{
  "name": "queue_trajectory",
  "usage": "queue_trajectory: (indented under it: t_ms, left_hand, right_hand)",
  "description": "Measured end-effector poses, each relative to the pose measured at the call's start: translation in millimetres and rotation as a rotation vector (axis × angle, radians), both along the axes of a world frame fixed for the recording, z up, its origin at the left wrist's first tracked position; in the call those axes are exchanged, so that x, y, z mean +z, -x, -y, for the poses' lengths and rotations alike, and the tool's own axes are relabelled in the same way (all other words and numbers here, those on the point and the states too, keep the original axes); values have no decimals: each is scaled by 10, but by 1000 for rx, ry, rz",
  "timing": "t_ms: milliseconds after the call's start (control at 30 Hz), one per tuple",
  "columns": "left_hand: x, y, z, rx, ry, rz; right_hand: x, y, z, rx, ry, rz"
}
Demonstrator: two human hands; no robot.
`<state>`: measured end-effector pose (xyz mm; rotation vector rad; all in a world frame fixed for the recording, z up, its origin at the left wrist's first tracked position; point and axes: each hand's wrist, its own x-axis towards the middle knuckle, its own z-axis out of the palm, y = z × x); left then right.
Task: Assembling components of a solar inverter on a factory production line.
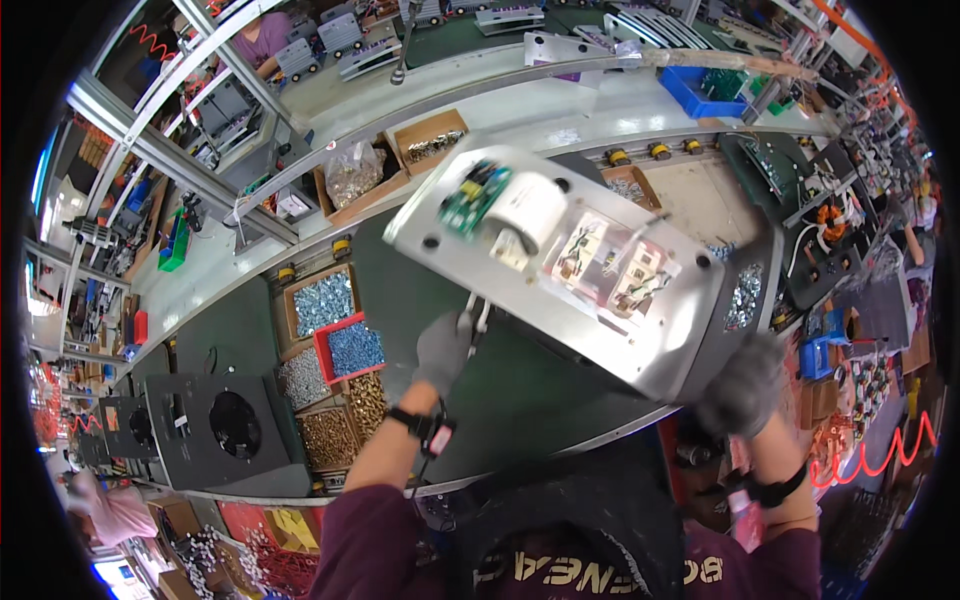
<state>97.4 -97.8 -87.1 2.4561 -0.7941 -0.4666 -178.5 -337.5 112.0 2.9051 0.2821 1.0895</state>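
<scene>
A silver metal casing (610,350) is held tilted above the dark green work surface (520,400). It carries a green circuit board (475,195), a white rounded part (532,210) and small parts under clear plastic (610,265). My right hand (742,388), in a grey glove and blurred, grips the casing's dark side at its lower right corner. Below the casing's near edge, my gloved left hand (447,345) closes on a thin, shiny grey piece (482,312). Whether that piece joins the casing I cannot tell.
Left of the casing are a red bin of blue screws (356,348) and boxes of silver and brass-coloured fasteners (365,400). A black panel with a fan (225,425) lies far left. Beyond the casing stand cardboard boxes (430,138) on a ledge, and a blue bin (700,92).
</scene>
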Motion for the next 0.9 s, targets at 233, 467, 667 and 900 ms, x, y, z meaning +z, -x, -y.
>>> queue_trajectory:
  t_ms: [233, 467, 667, 900]
  left_hand:
    - [-186, 2073, -289, 252, 523, -338]
    - [-281, 2365, 772, 455, 765, -695]
    - [-257, 2181, 1264, 596, 725, -678]
    - [-403, 2411, 735, 534, 500, -632]
  right_hand:
    - [-47, -1035, 1862, -161, -321, -206]
    - [114, -3435, 1429, 277, -406, -260]
    - [-672, -2904, 1428, 216, -637, -512]
    - [-2774, -1156, 1760, -427, -410, -1061]
